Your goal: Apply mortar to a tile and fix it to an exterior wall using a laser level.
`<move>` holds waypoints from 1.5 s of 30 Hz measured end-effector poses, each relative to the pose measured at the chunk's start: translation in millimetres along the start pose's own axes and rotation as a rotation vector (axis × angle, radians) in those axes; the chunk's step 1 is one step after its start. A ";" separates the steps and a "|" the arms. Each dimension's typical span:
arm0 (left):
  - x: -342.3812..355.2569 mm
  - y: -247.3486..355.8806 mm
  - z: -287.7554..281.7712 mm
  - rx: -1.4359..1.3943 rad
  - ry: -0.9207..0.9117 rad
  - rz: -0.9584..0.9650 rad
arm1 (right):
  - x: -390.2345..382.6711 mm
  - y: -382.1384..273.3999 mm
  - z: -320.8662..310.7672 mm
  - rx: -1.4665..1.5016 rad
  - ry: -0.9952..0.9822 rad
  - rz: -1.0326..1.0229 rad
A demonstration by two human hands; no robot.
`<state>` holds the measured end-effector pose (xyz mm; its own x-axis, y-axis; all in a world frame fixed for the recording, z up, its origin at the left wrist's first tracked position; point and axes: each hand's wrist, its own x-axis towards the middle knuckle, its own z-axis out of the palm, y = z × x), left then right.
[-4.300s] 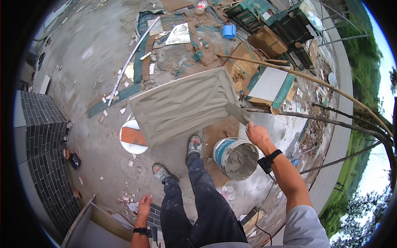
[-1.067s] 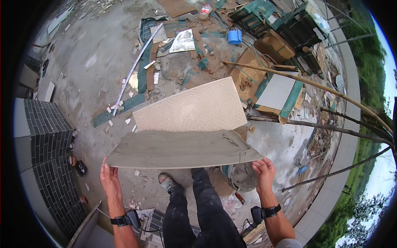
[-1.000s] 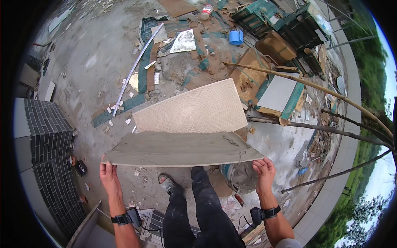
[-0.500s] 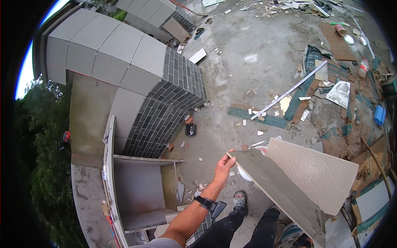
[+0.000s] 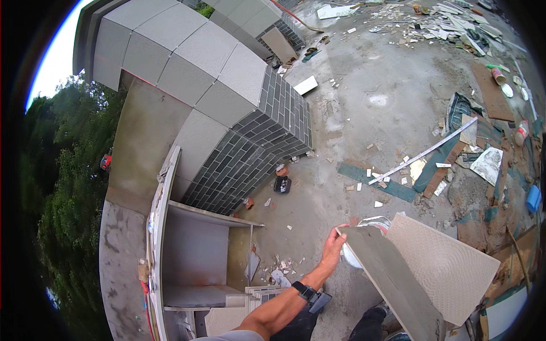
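Observation:
My left hand (image 5: 334, 245) is closed on the upper corner of a large tile (image 5: 392, 278). That tile is tilted, and its upward face is coated with smooth grey mortar. Behind it, to the right, a second beige tile (image 5: 441, 267) leans, showing a back with a pattern of curved ridges. Part of a white bucket (image 5: 372, 220) shows past the tile's upper edge. A dark watch (image 5: 306, 291) is on my left wrist. My right hand is not visible; the tile runs down toward the lower edge of the view.
To the left stands an open-fronted counter frame (image 5: 196, 256), beyond it a wall of dark brick tiles (image 5: 233, 165) with grey slabs. A small black container (image 5: 282, 184) sits at its foot. A long straightedge (image 5: 424, 150), cardboard and tile scraps litter the concrete floor to the right.
The view has shifted, so the surroundings appear farther right and lower. My left hand still grips the mortar-coated tile, with little visible change in its tilt.

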<state>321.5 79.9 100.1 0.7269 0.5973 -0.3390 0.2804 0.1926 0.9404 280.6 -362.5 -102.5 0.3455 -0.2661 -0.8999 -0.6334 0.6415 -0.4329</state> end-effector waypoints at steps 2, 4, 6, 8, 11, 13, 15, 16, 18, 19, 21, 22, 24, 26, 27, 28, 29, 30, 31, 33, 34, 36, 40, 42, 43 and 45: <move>-11.3 3.2 -15.9 -0.036 0.012 -0.011 | -14.5 -1.0 16.6 -0.004 -0.028 -0.024; -24.4 13.0 -38.9 -0.080 0.026 0.027 | -38.4 -6.1 40.7 -0.011 -0.076 -0.050; -40.3 33.3 -71.6 -0.125 0.040 -0.010 | -76.6 -8.8 74.4 -0.017 -0.150 -0.070; -57.3 64.6 -114.2 -0.154 0.045 -0.023 | -127.7 -8.8 118.2 -0.016 -0.244 -0.095; -79.4 125.8 -192.3 -0.245 0.019 0.056 | -225.8 3.9 200.0 -0.017 -0.407 -0.135; -89.7 173.2 -261.6 -0.318 -0.011 0.150 | -304.8 26.7 255.5 -0.043 -0.530 -0.148; -104.3 215.4 -322.0 -0.366 -0.038 0.240 | -386.6 57.7 301.2 -0.077 -0.642 -0.151; -106.6 241.9 -359.4 -0.348 -0.029 0.335 | -428.2 75.9 325.0 -0.083 -0.701 -0.138; -126.5 287.2 -430.0 -0.331 -0.012 0.428 | -503.4 109.5 356.9 -0.113 -0.812 -0.112; -136.4 308.6 -462.5 -0.264 0.102 0.484 | -536.1 124.7 373.1 -0.132 -0.871 -0.099; -156.6 348.8 -519.6 -0.176 0.320 0.534 | -592.0 153.5 397.7 -0.162 -0.976 -0.070; -166.3 367.5 -545.9 -0.156 0.433 0.533 | -616.0 167.7 410.3 -0.177 -1.029 -0.052; -184.3 401.3 -592.7 -0.045 0.671 0.604 | -656.5 194.7 432.5 -0.204 -1.124 -0.013; -202.7 428.1 -634.5 0.030 0.856 0.631 | -689.2 220.6 454.8 -0.243 -1.209 0.028; -211.1 438.1 -651.1 0.040 0.933 0.679 | -703.5 231.9 467.6 -0.263 -1.246 0.054; -217.6 447.8 -666.7 0.035 0.971 0.633 | -716.8 243.7 480.2 -0.278 -1.284 0.078; -220.9 458.4 -683.4 -0.032 1.017 0.662 | -729.9 255.4 495.1 -0.289 -1.322 0.106; -221.7 467.6 -698.9 -0.095 1.055 0.711 | -741.2 264.7 508.2 -0.293 -1.356 0.133; -221.5 475.3 -713.5 -0.049 1.101 0.745 | -751.0 275.0 523.9 -0.295 -1.389 0.159; -212.1 491.0 -745.6 -0.043 1.213 0.751 | -767.5 291.1 556.2 -0.284 -1.447 0.196; -203.3 499.0 -762.1 -0.010 1.285 0.782 | -774.7 299.2 575.1 -0.276 -1.478 0.217; -183.8 515.1 -797.6 0.038 1.344 0.816 | -786.6 314.2 617.9 -0.251 -1.548 0.265; -131.1 548.7 -863.3 0.084 1.427 0.931 | -808.4 341.1 722.1 -0.196 -1.658 0.323; -102.2 561.6 -898.5 0.084 1.413 0.943 | -820.0 360.5 781.1 -0.169 -1.694 0.341; -88.5 565.3 -916.4 0.074 1.426 0.947 | -826.7 373.8 811.7 -0.166 -1.706 0.327; -60.7 568.5 -954.3 0.071 1.407 0.942 | -841.5 406.3 873.9 -0.205 -1.651 0.218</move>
<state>-161.6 896.1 681.6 -0.4232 0.6621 0.6185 0.1608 -0.6170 0.7704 337.6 750.9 525.2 0.4678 0.8836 0.0192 -0.7917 0.4285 -0.4355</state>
